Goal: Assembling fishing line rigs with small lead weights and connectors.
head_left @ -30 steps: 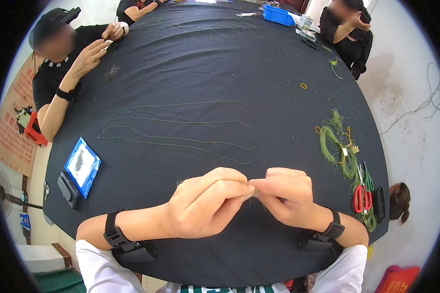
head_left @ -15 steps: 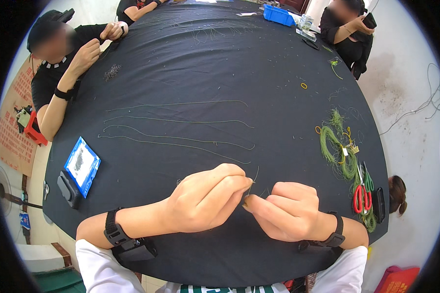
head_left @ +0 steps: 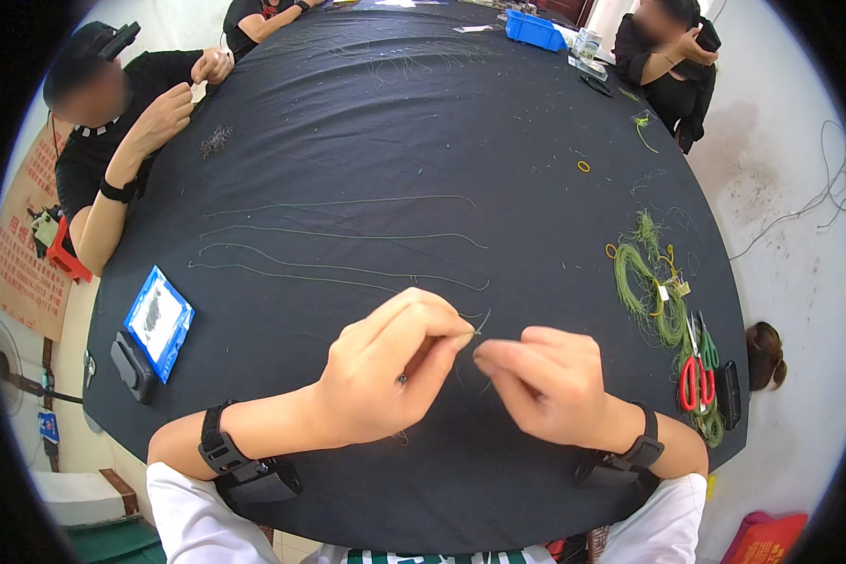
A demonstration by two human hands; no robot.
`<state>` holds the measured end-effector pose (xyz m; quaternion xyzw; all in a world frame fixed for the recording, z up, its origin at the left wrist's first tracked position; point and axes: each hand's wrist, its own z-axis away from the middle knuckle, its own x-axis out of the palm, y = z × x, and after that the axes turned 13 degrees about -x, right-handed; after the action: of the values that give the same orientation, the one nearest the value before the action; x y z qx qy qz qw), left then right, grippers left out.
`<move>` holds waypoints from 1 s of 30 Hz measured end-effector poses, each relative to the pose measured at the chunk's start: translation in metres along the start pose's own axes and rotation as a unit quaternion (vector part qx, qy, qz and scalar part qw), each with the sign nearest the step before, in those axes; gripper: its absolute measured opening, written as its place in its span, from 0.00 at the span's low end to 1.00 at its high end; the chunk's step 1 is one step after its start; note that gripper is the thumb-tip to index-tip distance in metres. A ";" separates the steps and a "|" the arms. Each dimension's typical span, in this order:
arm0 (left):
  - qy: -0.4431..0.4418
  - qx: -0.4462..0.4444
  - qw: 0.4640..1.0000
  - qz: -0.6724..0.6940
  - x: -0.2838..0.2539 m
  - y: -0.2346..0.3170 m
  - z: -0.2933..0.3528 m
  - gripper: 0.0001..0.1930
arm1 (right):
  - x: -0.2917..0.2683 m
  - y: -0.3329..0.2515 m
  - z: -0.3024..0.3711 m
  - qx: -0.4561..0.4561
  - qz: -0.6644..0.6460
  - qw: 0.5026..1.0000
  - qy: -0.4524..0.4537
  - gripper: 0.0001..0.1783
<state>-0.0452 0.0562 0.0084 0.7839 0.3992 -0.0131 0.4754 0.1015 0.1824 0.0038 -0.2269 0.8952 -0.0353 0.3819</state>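
1. The left hand (head_left: 385, 376) pinches one end of a thin green thread (head_left: 479, 329) between thumb and forefinger, above the black table (head_left: 423, 141).
2. The right hand (head_left: 545, 381) has its fingertips pressed together just beside the thread's tip; whether it grips the thread cannot be told.
3. Red scissors (head_left: 694, 381) lie near a green wire coil (head_left: 644, 291).

a thin green wire (head_left: 480, 326), short and slightly bent, pinched just above the dark tabletop.

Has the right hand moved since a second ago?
Yes. The right hand has drawn apart from the left hand, shifting slightly right toward the red scissors, which stayed put.
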 end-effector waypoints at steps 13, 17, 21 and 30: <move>-0.027 -0.245 0.966 0.079 0.000 -0.025 0.008 0.02 | -0.001 0.031 0.009 0.312 -0.133 0.936 0.096 0.03; -0.060 -0.248 0.964 0.081 0.005 -0.019 0.010 0.02 | -0.001 0.023 0.002 0.356 -0.274 0.888 0.096 0.05; -0.068 -0.184 0.979 0.054 0.008 -0.014 0.011 0.03 | 0.002 0.014 0.002 0.261 -0.250 0.933 -0.010 0.04; -0.099 -0.228 0.963 0.103 0.009 -0.022 0.015 0.04 | 0.004 0.014 0.005 0.274 -0.248 0.928 0.030 0.04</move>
<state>-0.0478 0.0549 -0.0194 0.6863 0.2597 0.0500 0.6775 0.0973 0.1934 -0.0062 -0.3272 0.7767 -0.3801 0.3810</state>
